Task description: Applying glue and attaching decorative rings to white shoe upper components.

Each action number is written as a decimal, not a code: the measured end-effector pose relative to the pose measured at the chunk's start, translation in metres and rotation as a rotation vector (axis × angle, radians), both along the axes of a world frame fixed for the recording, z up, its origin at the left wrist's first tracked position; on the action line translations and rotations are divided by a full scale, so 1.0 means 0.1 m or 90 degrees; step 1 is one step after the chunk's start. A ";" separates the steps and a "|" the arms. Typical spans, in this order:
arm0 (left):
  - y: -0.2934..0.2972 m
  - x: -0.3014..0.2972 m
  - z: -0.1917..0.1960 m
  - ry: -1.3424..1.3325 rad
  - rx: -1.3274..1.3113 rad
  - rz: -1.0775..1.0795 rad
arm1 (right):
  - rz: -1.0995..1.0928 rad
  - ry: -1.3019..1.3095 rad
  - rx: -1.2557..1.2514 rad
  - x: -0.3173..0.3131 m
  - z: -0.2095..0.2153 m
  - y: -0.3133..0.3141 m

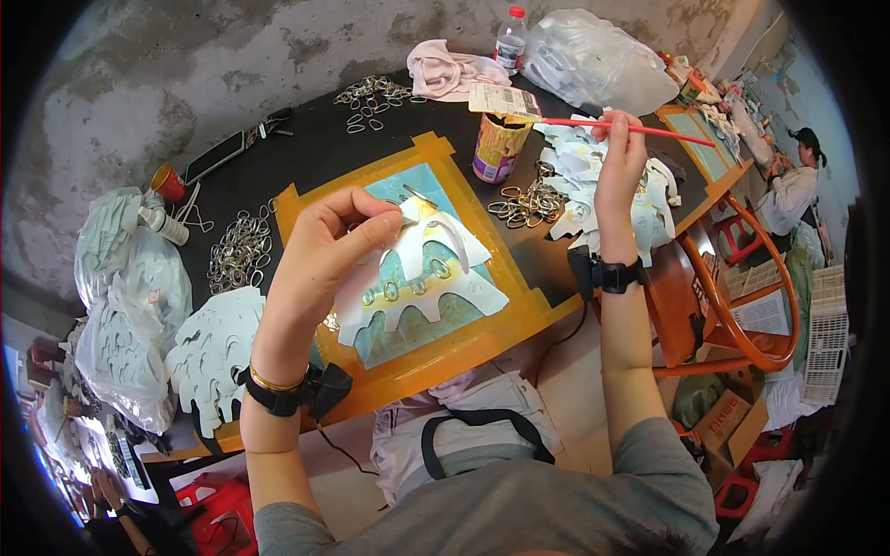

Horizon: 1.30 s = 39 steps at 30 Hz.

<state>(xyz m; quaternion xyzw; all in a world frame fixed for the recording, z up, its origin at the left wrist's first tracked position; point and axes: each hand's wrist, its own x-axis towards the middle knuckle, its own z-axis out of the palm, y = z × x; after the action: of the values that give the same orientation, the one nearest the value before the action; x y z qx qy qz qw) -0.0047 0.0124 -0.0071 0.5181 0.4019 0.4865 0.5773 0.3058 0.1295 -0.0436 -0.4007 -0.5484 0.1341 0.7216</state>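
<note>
My right hand is closed around the thin red handle of a brush, whose tip end lies at the mouth of a paint-streaked can. A printed card rests on the can's rim. My left hand is raised over a blue-green board, thumb and fingers pinched together. What sits between the fingertips is too small to make out. Just beside them, white scalloped cut-out pieces lie on the board, with yellowish smears and several oval metal rings on them.
Orange-brown tape frames the board on a black table. Piles of metal rings lie left, behind and beside the can. White cut-outs are stacked at both sides. A bottle, plastic bags and a phone stand farther back. Another person sits far right.
</note>
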 end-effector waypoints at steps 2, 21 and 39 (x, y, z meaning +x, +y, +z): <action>0.00 0.00 0.00 0.004 -0.006 0.002 | 0.019 0.037 -0.019 0.05 -0.07 0.02; -0.03 0.03 0.05 -0.018 0.000 0.016 | 0.110 0.238 -0.195 0.28 -0.44 -0.06; -0.02 0.01 0.02 -0.039 0.002 0.013 | 0.044 -0.145 -0.034 -0.11 -0.21 -0.66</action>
<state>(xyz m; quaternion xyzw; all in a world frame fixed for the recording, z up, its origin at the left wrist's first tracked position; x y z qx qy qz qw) -0.0042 0.0102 -0.0050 0.4998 0.3882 0.5089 0.5835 0.2950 0.0635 -0.0647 -0.4133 -0.6364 0.1273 0.6387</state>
